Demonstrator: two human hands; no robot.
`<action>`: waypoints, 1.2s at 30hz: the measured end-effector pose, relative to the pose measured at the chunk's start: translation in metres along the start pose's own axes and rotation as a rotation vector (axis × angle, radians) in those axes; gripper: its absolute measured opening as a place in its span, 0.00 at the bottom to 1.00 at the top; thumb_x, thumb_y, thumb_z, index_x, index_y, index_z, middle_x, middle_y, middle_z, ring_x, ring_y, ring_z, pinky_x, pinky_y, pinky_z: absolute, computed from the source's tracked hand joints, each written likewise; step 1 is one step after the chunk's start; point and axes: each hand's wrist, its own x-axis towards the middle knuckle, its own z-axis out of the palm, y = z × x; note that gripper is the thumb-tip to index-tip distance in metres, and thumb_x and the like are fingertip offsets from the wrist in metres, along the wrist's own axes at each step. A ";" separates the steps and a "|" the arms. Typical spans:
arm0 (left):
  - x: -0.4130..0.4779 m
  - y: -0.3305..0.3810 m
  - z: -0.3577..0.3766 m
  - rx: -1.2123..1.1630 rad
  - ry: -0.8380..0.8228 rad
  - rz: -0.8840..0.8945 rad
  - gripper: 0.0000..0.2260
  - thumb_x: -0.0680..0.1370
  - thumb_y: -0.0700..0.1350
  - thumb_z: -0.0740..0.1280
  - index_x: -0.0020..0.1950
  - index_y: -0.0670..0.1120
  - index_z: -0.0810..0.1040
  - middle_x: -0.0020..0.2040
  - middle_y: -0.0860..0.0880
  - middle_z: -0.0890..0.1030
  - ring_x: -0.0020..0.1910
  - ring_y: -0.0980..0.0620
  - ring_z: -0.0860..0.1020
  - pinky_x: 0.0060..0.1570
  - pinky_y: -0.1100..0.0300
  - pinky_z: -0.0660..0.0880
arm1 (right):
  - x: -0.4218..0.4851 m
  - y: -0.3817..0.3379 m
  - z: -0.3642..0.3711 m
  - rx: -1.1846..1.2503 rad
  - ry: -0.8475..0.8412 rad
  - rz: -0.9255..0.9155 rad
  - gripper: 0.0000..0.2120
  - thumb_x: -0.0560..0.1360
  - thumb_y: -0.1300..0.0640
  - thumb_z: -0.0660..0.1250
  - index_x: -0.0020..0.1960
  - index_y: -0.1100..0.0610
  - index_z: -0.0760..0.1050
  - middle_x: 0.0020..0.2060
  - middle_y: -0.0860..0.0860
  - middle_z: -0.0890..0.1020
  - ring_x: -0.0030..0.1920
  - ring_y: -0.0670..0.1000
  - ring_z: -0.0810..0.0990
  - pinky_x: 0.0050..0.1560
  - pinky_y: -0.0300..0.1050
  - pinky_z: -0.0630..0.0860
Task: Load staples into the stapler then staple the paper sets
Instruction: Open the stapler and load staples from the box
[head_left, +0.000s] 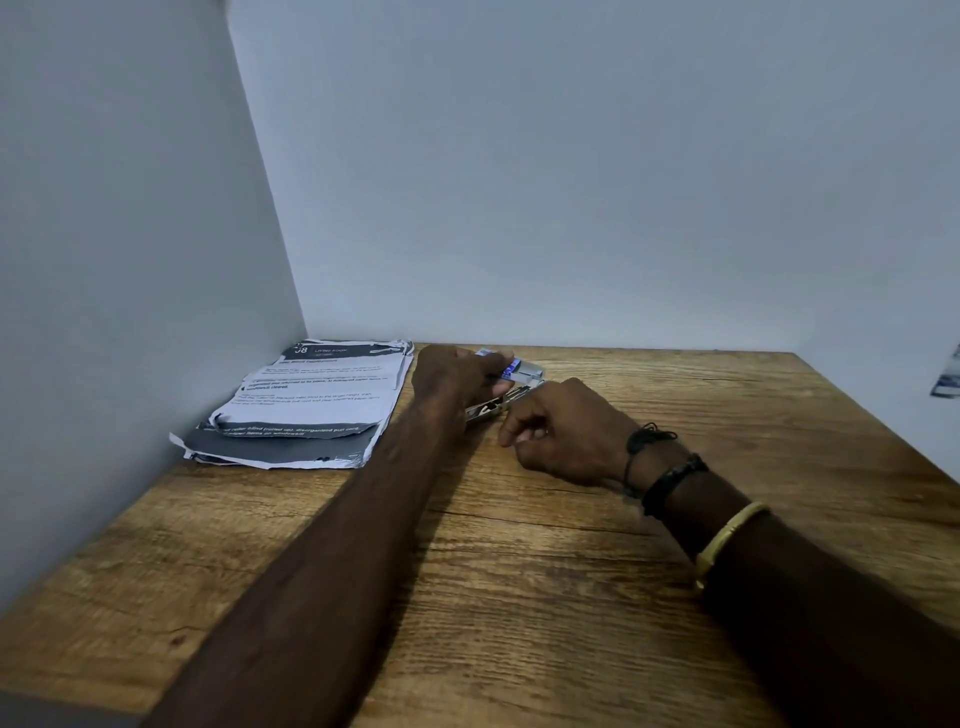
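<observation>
Lying open on the wooden table (519, 597) near its far edge, the stapler (491, 408) shows a strip of bare metal between the person's two hands, its blue and silver top (519, 370) swung up behind. The left hand (457, 379) is wrapped around that raised part, fingers curled closed on it. The right hand (566, 431) sits just beside the metal channel with its fingers bunched in a pinch; from here I cannot tell whether a strip of staples is held in that pinch, since the knuckles hide the tips.

The stapler looks like a stiff, fairly weighty thing of metal and hard plastic, smooth enough to skid on the table, so holding the body down with one hand seems wise. Staples, by contrast, are light and brittle in a strip and will likely snap if squeezed in the middle; they are best taken by the sides.

Just left of the left hand lies the stack of paper sets (311, 400), printed, ragged-edged, pushed up against the corner where two pale walls (571, 182) meet. The left forearm crosses close by its right edge. Black cords and a gold bangle (727, 535) ring the right wrist. Nothing else crowds the stapler.
</observation>
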 end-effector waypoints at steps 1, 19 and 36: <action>0.001 0.000 0.000 0.009 0.004 0.002 0.15 0.68 0.35 0.80 0.36 0.41 0.73 0.40 0.37 0.84 0.37 0.41 0.85 0.46 0.51 0.85 | 0.000 0.000 -0.001 0.011 0.010 -0.007 0.09 0.69 0.59 0.70 0.45 0.48 0.86 0.36 0.44 0.85 0.39 0.46 0.83 0.44 0.46 0.82; -0.003 -0.002 0.008 0.023 -0.153 -0.082 0.11 0.68 0.37 0.81 0.38 0.39 0.79 0.48 0.34 0.86 0.43 0.43 0.87 0.45 0.55 0.85 | 0.003 0.018 -0.029 0.002 0.462 0.089 0.05 0.69 0.59 0.73 0.42 0.50 0.85 0.36 0.47 0.86 0.40 0.46 0.83 0.44 0.41 0.77; -0.003 0.001 0.007 -0.012 -0.172 -0.146 0.10 0.69 0.35 0.80 0.48 0.35 0.83 0.44 0.38 0.86 0.35 0.47 0.87 0.37 0.60 0.85 | 0.002 0.023 -0.034 0.072 0.364 0.082 0.08 0.71 0.61 0.73 0.47 0.52 0.88 0.38 0.41 0.80 0.39 0.40 0.77 0.40 0.26 0.66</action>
